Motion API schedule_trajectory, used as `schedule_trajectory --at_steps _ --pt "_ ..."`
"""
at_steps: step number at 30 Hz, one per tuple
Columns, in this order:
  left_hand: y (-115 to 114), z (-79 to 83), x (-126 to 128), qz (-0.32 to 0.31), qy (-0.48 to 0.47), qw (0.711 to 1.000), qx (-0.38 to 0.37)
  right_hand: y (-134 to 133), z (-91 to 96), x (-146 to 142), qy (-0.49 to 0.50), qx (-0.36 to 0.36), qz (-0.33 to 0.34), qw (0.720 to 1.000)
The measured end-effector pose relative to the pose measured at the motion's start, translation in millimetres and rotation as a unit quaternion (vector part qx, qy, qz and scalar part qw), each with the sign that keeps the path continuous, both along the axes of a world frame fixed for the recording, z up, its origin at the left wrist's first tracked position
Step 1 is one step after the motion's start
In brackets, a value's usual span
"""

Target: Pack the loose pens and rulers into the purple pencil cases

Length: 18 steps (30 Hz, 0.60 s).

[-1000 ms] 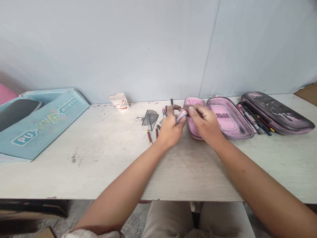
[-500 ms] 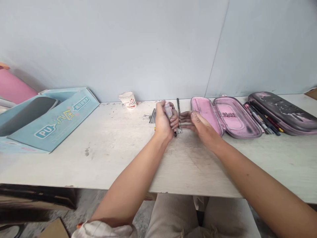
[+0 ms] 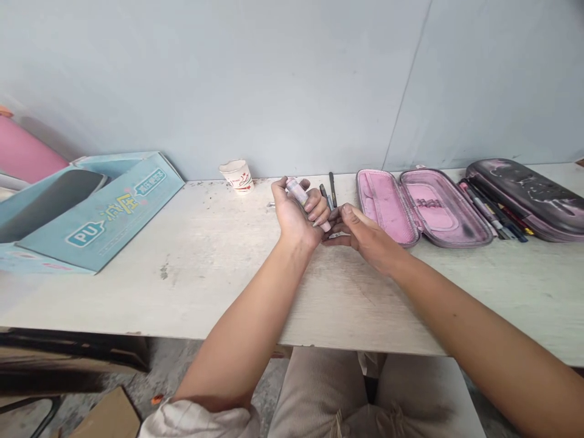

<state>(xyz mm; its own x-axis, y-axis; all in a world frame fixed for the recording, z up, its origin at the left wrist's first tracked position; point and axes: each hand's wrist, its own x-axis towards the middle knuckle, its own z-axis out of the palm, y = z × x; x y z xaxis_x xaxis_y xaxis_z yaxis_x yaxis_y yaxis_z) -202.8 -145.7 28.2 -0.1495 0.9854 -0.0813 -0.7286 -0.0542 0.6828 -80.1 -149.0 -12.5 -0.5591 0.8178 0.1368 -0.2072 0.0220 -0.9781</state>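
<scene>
Pale worn surface carried the left hand, its fingers curled around a pink-white cylindrical tube, while the right hand was half open, holding nothing, just beside.

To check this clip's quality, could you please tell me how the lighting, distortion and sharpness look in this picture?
In the head view, the light is soft and even, with a pale sheen on the table and faint shadows; the wide lens enlarges the forearms; the left hand, right hand and pink-and-white tube look slightly soft, while the blue box's lettering stays readable.
</scene>
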Motion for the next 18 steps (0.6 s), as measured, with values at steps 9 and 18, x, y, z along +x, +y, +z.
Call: schedule_trajectory --at_steps 9,18 --pt "-3 11.3 13 -0.009 -0.003 1.000 0.011 2 3.4 2 0.043 -0.022 -0.010 0.999" --pt "10 36.2 61 -0.043 0.035 0.998 0.014 12 24.1 48 0.053 0.006 -0.034 0.998"
